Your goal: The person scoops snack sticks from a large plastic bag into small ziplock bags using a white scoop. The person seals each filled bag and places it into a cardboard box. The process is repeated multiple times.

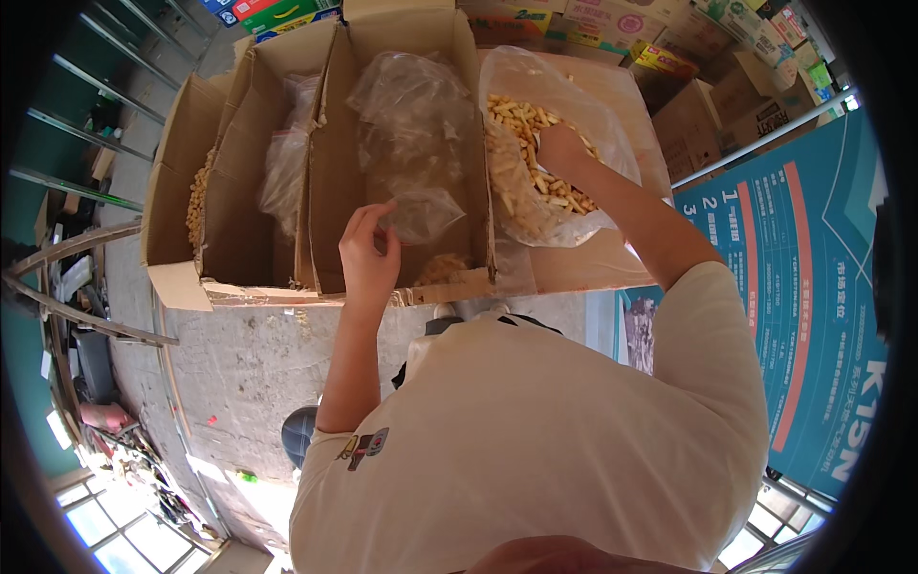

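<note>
My left hand [371, 247] pinches the edge of a small clear plastic bag [429, 215] between thumb and fingers. It is over the front part of a long open cardboard box [401, 276], in which loose clear plastic bags [412, 107] lie. To the right, my right hand [563, 151] reaches into a large open clear plastic bag [609, 136]. Stick-shaped, golden snack pieces [516, 115] fill its bottom. The fingers are curled round a white object [543, 169], mostly hidden by the hand. By the box's front wall lies a small heap of snack pieces [443, 269].
A second cardboard box [251, 151] with plastic bags [290, 168] adjoins on the left, then a box with snack pieces [197, 201]. Stacked cartons [609, 25] stand behind. A blue printed panel [803, 301] is at the right, and metal bars [107, 86] at the left.
</note>
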Tool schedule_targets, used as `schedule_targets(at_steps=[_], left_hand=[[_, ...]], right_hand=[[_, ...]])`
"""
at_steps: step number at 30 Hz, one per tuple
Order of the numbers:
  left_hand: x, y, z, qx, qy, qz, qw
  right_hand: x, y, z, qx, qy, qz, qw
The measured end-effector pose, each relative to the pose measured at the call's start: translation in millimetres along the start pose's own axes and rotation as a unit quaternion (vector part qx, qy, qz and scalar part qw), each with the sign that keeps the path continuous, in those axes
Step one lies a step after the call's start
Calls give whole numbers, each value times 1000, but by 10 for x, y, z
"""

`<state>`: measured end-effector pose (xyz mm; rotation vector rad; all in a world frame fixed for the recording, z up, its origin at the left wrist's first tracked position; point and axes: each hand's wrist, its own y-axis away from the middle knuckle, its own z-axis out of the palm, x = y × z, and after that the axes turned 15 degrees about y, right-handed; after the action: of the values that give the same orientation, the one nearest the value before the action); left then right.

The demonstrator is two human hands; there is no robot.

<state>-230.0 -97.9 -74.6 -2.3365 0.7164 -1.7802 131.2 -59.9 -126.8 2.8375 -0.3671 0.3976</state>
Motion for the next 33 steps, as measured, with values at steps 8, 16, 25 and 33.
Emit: schedule_targets(at_steps=[8,16,25,33], left_hand=[[-43,27,42,-21,26,-47,998],[-29,-29,32,-39,35,-36,998],[494,-649,-102,-35,149,1,988],[1082,-1348,540,-104,144,116,977]], right_hand=[[304,-242,409,-127,-150,17,980],[482,-544,1312,-196,-627,182,731],[831,-289,833,-69,-662,103,739],[919,411,-91,38,-666,73,741]])
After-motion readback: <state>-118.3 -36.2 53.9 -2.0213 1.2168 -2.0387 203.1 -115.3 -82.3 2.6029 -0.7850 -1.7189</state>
